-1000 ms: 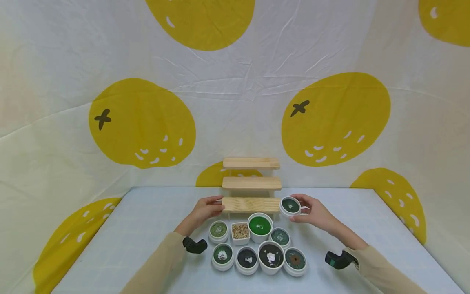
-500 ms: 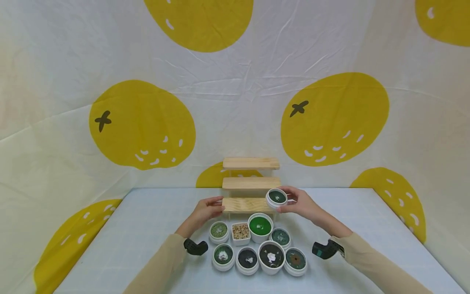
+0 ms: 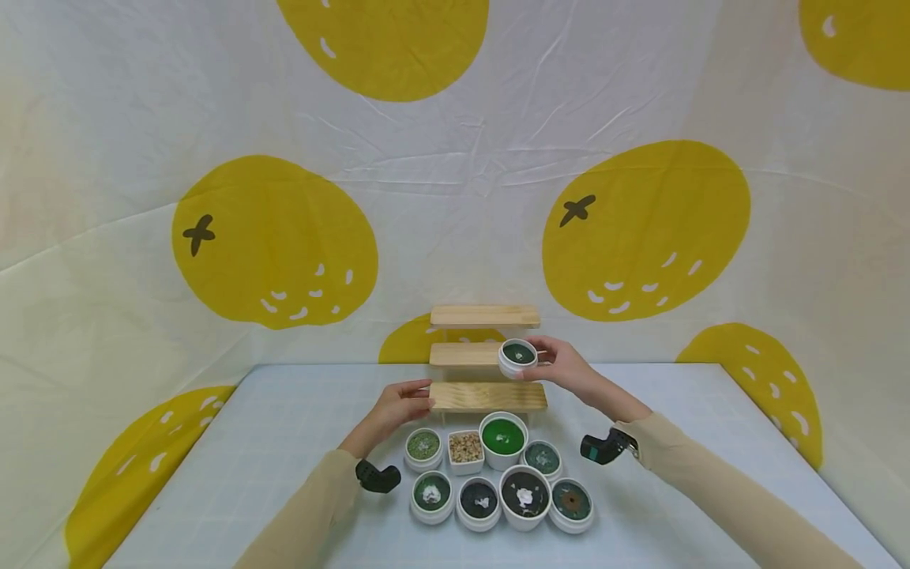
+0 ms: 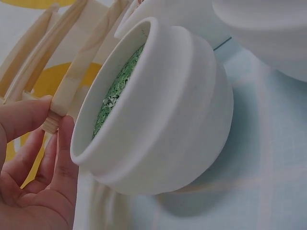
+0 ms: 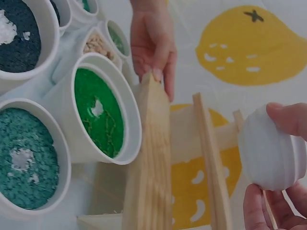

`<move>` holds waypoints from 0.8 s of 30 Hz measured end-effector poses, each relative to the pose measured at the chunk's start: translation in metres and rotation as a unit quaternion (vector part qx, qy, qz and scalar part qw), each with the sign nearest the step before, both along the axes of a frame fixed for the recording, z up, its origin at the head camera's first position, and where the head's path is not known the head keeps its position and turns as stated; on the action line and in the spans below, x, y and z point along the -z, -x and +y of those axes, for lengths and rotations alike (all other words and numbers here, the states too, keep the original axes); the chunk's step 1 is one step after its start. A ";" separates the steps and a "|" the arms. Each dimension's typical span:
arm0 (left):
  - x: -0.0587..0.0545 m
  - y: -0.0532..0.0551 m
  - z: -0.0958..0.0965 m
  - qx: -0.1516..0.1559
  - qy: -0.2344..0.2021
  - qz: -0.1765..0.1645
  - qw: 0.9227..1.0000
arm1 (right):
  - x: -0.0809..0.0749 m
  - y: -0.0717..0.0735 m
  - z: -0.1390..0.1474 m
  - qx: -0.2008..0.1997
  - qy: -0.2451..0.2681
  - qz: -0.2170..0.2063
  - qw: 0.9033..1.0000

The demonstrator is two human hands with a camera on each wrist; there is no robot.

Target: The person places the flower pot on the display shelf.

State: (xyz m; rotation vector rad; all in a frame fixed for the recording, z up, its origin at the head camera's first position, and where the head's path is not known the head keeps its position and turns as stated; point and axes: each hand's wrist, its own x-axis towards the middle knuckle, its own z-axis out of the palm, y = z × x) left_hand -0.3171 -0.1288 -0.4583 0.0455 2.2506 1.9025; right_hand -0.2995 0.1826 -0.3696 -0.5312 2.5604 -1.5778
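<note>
With thumb and fingers my left hand [image 3: 389, 411] pinches the left end of a three-step wooden display stand [image 3: 486, 397], at its lowest step; the left wrist view shows the thumb above and fingers below the board [image 4: 72, 93]. My right hand [image 3: 569, 373] grips a small round white pot [image 3: 517, 357] with a dark green filling and a pale spot. That pot is level with the right part of the middle step [image 3: 462, 354]; whether it touches the wood I cannot tell. Close by the left hand stands a white pot [image 4: 158, 110] of green flakes.
Several filled white pots stand in two rows before the stand, including a bright green one [image 3: 503, 437], a square one of beige bits [image 3: 465, 450] and a dark one [image 3: 524, 498]. A cloth with yellow fruit [image 3: 277, 237] hangs behind the pale table [image 3: 235, 474].
My right hand has carried the dark green pot leftward and up, from the right of the lowest step to the middle step. The left hand has stayed on the stand.
</note>
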 end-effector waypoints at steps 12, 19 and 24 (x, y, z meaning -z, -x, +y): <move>0.001 0.000 0.000 0.009 0.001 -0.008 1.000 | -0.010 0.017 -0.016 0.014 -0.022 -0.003 1.000; 0.001 0.000 0.000 0.007 -0.001 -0.009 1.000 | -0.016 0.027 -0.023 -0.001 -0.020 0.020 1.000; -0.001 0.000 -0.001 0.004 -0.003 -0.011 1.000 | -0.024 0.036 -0.030 0.003 -0.017 0.025 1.000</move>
